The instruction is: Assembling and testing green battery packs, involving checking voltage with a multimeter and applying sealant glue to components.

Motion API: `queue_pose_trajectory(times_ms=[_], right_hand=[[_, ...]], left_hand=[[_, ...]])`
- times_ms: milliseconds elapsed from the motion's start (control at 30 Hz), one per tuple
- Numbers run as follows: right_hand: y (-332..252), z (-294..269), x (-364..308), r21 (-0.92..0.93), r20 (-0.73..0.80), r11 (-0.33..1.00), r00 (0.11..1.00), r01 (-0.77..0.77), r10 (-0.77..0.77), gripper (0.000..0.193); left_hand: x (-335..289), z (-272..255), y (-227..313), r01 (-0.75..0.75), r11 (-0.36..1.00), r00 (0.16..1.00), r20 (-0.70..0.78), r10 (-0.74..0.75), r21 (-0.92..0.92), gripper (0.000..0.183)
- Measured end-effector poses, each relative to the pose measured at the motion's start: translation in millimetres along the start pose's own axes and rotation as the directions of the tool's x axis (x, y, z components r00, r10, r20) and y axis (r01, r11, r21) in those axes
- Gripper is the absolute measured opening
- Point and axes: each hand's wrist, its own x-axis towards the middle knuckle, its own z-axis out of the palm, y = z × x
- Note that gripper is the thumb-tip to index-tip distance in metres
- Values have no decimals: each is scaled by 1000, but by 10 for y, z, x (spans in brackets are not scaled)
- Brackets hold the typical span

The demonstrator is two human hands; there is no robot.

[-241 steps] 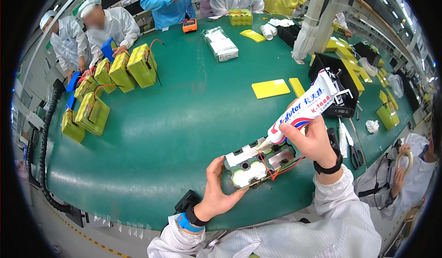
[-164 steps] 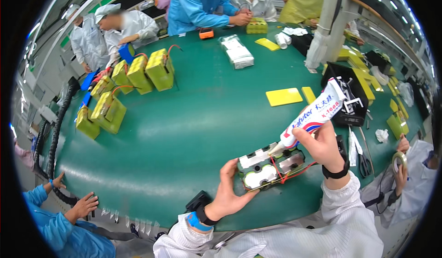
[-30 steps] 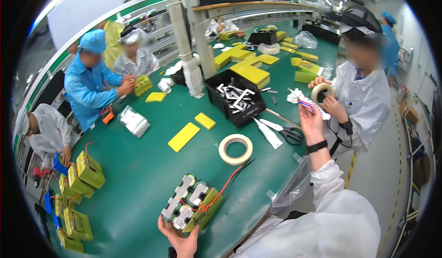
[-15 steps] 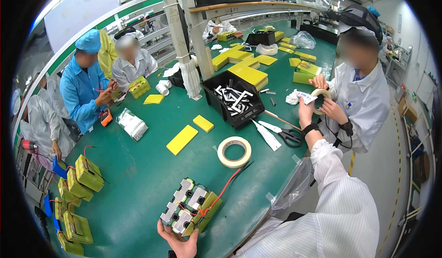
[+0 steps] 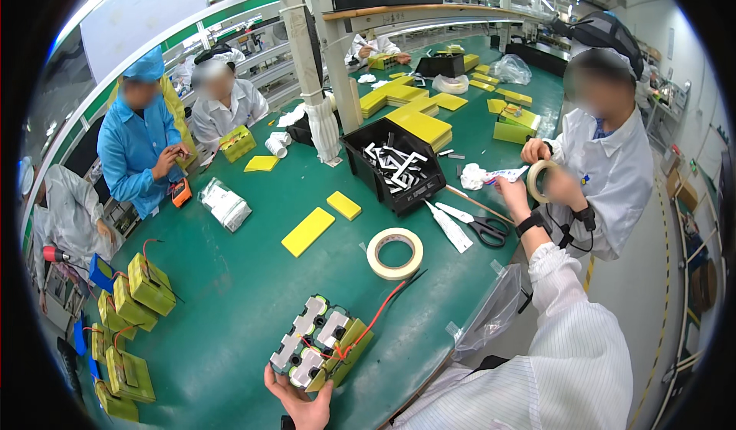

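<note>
At the front of the bench a battery pack (image 5: 320,345) stands tilted, with grey-white metal strips across its cell ends, a yellow-green side board and red and black leads. My left hand (image 5: 303,399) grips its near end, thumb and fingers on opposite sides. Stretched far to the right, my right hand (image 5: 514,197) has its fingers closed on a flat white packet (image 5: 506,174) with coloured print; its exact kind is unclear. Just beyond it, a co-worker holds a cream tape roll (image 5: 540,182). Another tape roll (image 5: 395,253) lies between the pack and the scissors (image 5: 487,231).
A black bin (image 5: 391,165) of black and white strips stands mid-bench, beside a white tube (image 5: 452,229). Yellow boards (image 5: 308,232) lie nearby, with more stacked behind. Several finished-looking yellow packs (image 5: 130,375) line the left edge. Co-workers stand left and right; a post (image 5: 318,115) rises behind the bin.
My view has shifted slightly. The packet in my right hand now points toward the co-worker's hands, and the co-worker's tape roll has moved a little. My left hand keeps holding the battery pack.
</note>
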Motion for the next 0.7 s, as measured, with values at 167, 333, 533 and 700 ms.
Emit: queue_pose_trajectory(times_ms=[167,333,533,700], right_hand=[[-385,56,-292,228,170,962,979,-148,110,23],[-298,166,-242,490,293,808,935,-327,201,21],[-122,141,-181,519,295,777,928,-357,229,26],[-268,-68,-276,454,374,714,841,-533,390,40]], left_hand=[[-1,-32,-42,10,1000,1000,-10,-10,-25,98],[11,-14,-20,-20,1000,1000,9,21,-18,97],[10,19,-24,-33,999,999,3,33,-1,98],[-7,9,-132,-14,992,1000,-20,11,-129,104]])
